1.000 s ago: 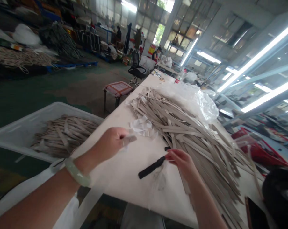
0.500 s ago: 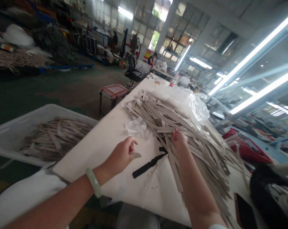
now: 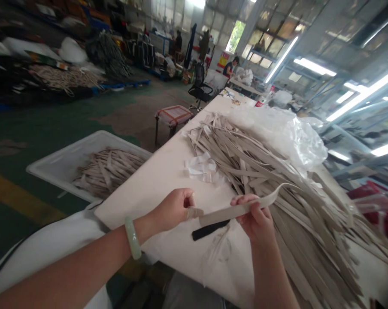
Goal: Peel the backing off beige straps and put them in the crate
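Observation:
My right hand is closed round one flat beige-grey strap, lifted over the table's near part. The strap's cut end points left, and its other end curls up to the right, over a large heap of similar straps. My left hand, with a pale green bangle on the wrist, is just left of the cut end. Its fingers are curled, with the thumb apart from them and a pale wrap round the thumb. I see nothing held in it. Below the held strap lies a black strip on the white table.
White scraps lie beside the heap, and clear plastic sheeting covers its far side. Left of the table stands a white bin with more straps. Beyond are a stool, an office chair and a person.
My right hand has drawn one strap out of the heap and brought it left toward my left hand. The view has turned left, so the table and bin appear farther right.

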`<state>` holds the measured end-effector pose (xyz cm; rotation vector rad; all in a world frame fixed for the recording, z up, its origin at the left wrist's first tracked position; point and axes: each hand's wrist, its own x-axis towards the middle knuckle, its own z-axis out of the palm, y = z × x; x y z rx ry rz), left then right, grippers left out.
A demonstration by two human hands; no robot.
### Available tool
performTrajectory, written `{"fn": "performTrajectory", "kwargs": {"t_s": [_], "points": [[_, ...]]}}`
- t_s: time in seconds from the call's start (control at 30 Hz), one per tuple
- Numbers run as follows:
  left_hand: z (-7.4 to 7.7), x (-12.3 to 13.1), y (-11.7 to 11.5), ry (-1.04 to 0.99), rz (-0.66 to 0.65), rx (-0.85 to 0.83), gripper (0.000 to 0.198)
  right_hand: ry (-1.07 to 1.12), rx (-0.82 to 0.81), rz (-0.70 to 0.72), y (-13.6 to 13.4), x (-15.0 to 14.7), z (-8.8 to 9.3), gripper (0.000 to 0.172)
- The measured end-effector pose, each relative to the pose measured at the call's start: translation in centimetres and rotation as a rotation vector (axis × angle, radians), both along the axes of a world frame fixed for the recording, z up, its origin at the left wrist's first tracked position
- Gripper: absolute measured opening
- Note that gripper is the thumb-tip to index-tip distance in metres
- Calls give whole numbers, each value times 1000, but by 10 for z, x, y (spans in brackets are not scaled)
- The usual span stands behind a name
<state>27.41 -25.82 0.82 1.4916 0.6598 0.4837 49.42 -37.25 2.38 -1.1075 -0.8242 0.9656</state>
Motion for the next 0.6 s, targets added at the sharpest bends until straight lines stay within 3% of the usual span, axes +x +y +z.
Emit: {"fn": "performTrajectory", "kwargs": {"t_s": [0.17, 0.37, 0.5, 0.6], "points": [[1, 0, -2, 164, -76, -24, 32, 37, -98, -23, 7, -1, -21, 43], [-5, 16, -13, 131, -170, -46, 25, -40, -402, 218, 7, -36, -43, 41], [-1, 18, -15, 274, -170, 120, 29, -61, -423, 159, 8, -46, -46, 33], [6, 14, -13, 263, -191, 88, 29, -112, -399, 147, 6, -49, -43, 31]]}}
